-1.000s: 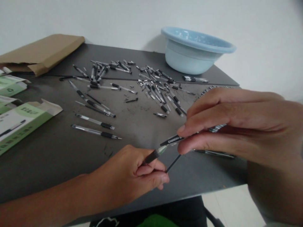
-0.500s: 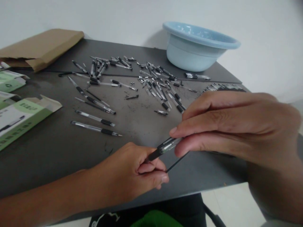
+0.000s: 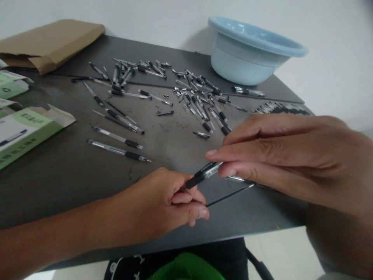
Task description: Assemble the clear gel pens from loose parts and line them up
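Note:
A black and clear gel pen point(image 3: 201, 175) slants between my two hands. My left hand point(image 3: 177, 198) is closed round its lower end, which the fingers hide. A thin dark pen refill point(image 3: 230, 195) also sticks out from between the thumb and fingers of my left hand, its pale tip pointing right. My right hand point(image 3: 271, 155) pinches the pen's upper end between thumb and fingers. Partly hidden beneath the right hand lies another clear pen point(image 3: 240, 179). Left of the hands, two pens lie side by side: a tipped pen point(image 3: 119, 150) and a shorter pen piece point(image 3: 116, 137).
Loose pens and pen parts point(image 3: 195, 103) are heaped across the grey table point(image 3: 110, 175). A row of pens point(image 3: 279, 108) lies behind my right hand. At the back stand a light blue basin point(image 3: 239, 64) and a brown paper bag point(image 3: 58, 42). Green-white pen boxes point(image 3: 32, 132) lie left.
My right hand keeps its pinch on the pen. More of the refill now shows beyond my left thumb, including its pale tip. The view has shifted slightly.

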Demonstrator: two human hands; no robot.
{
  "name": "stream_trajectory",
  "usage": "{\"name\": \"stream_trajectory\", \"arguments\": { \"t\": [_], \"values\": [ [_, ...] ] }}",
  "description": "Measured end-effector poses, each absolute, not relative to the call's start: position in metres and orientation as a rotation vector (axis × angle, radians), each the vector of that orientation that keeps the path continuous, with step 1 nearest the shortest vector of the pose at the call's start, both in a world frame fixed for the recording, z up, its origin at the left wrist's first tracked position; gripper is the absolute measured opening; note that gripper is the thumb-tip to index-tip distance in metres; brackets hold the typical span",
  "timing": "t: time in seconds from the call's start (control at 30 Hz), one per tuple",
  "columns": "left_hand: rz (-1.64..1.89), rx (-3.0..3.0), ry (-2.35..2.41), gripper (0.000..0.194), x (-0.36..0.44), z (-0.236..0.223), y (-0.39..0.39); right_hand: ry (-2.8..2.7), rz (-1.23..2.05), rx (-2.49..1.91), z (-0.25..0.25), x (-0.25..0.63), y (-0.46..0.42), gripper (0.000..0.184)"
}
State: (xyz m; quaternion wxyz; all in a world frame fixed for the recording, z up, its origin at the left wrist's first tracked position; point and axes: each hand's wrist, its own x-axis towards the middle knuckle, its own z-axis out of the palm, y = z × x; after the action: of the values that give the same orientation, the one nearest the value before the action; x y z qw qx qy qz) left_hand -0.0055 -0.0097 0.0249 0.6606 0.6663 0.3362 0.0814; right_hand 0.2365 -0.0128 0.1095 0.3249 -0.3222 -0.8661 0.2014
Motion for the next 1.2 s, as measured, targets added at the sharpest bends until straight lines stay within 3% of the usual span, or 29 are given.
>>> {"name": "stream_trajectory", "arguments": {
  "t": [0.37,0.7,0.87,0.97,1.13,1.2],
  "values": [
    [0.141,1.587,0.743,0.021,-0.004,0.034,-0.004,-2.231,0.564,-0.905,0.105,0.233,-0.011,0.017],
    [0.310,1.503,0.609,0.020,0.001,-0.012,-0.009,-2.288,0.612,-0.795,0.103,0.235,-0.004,0.025],
    [0.320,1.484,0.632,0.017,-0.001,0.002,-0.010,-2.265,0.643,-0.748,0.101,0.233,-0.004,0.028],
    [0.278,1.476,0.677,0.025,-0.003,0.013,-0.011,-2.178,0.652,-0.825,0.097,0.228,-0.008,0.028],
    [0.253,1.392,0.704,0.035,-0.004,0.020,-0.012,-2.084,0.653,-0.807,0.088,0.224,-0.010,0.068],
    [0.303,1.385,0.659,0.038,-0.004,0.021,-0.012,-2.151,0.649,-0.747,0.088,0.223,-0.007,0.067]
  ]
}}
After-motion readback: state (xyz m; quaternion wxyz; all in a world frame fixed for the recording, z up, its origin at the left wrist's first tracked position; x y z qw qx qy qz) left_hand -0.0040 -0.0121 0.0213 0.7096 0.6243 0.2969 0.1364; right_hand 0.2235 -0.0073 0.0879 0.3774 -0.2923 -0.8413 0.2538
